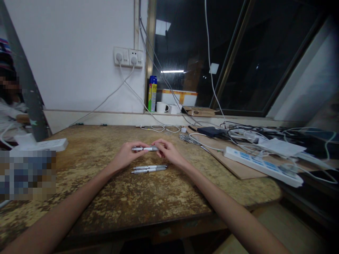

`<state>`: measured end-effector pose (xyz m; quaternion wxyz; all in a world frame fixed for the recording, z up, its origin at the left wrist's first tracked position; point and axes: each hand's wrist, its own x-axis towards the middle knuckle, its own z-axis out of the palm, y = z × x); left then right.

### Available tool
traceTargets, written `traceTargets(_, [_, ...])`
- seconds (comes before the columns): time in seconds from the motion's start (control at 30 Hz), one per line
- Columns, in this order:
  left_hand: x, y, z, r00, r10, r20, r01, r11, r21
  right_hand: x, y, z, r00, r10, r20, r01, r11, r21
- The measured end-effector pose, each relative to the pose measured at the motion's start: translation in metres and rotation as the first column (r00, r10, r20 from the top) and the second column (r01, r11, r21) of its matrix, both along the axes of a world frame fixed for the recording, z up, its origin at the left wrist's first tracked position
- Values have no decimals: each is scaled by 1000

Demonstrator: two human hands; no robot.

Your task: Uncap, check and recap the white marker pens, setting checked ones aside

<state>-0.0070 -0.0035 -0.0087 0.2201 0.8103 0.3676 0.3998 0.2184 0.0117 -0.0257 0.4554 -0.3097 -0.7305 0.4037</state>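
My left hand [129,153] and my right hand [167,151] hold a white and grey pen [148,149] between them, level over the worn wooden table. The left fingers close on its left part, the right fingers on its grey right end. Nearer to me, two similar pens lie side by side on the wood, the farther pen [148,167] and the nearer pen [148,170]. Both point left to right, between my wrists and touched by neither hand.
The wooden table [127,204] has peeling paint. On the right are a white power strip [261,165], a brown board [235,165] and tangled cables [246,134]. Another power strip [53,144] sits at left. A spray can [152,94] and mug [161,107] stand on the sill. A person [12,109] is far left.
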Motion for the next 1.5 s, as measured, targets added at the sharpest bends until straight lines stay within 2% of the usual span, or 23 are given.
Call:
traceTargets(0.13, [0, 0, 1, 1000, 9, 7, -9, 1000, -5, -1, -4, 2, 1000, -27, 7, 26, 997, 76])
traceTargets(0.3, [0, 0, 1, 1000, -4, 5, 4, 1000, -9, -1, -2, 1, 1000, 1, 31, -1, 1000, 19])
traceTargets(0.5, [1, -2, 4, 1000, 8, -15, -8, 1000, 15, 1, -4, 3, 999, -12, 29, 8, 993, 119])
traceTargets(0.6, [-1, -1, 8, 999, 20, -34, -19, 1000, 17, 0, -6, 5, 1000, 2, 25, -5, 994, 112])
traceTargets(0.67, [-4, 0, 10, 999, 44, -29, -45, 998, -51, -2, -6, 6, 1000, 11, 10, -12, 998, 61])
traceTargets(0.77, [-5, 4, 9, 990, 124, 63, -103, 958, -267, -7, -8, 5, 998, 42, -38, -43, 999, -14])
traceTargets(0.83, [-4, 7, 6, 971, 167, 174, -87, 915, -393, -11, -10, 3, 995, 81, -64, -83, 996, -37])
traceTargets(0.9, [0, 9, 2, 946, 156, 285, -20, 903, -429, -15, -11, 1, 993, 105, -60, -108, 993, -40])
traceTargets(0.97, [4, 10, 1, 930, 94, 354, 53, 921, -386, -20, -11, 1, 996, 75, -57, -76, 997, -5])
traceTargets(1.03, [7, 8, 1, 936, -3, 352, 116, 947, -299, -26, -10, 2, 995, 2, -96, 2, 999, 41])
traceTargets(1.1, [9, 4, 3, 959, -74, 273, 134, 969, -209, -34, -8, 7, 987, -42, -152, 53, 996, 66])
traceTargets(1.17, [10, 1, 4, 980, -96, 176, 122, 983, -138, -45, -7, 12, 981, -22, -195, 36, 997, 70])
traceTargets(1.27, [9, 1, 3, 991, -77, 108, 87, 991, -97, -62, -6, 20, 967, 47, -250, -46, 999, 10])
traceTargets(1.37, [7, 7, 1, 985, -17, 171, 35, 994, -103, -73, -2, 32, 932, 9, -363, -37, 997, -68])
traceTargets(1.5, [-1, 19, -4, 941, 135, 311, -83, 981, -174, -67, 9, 47, 780, -81, -621, 34, 996, -88])
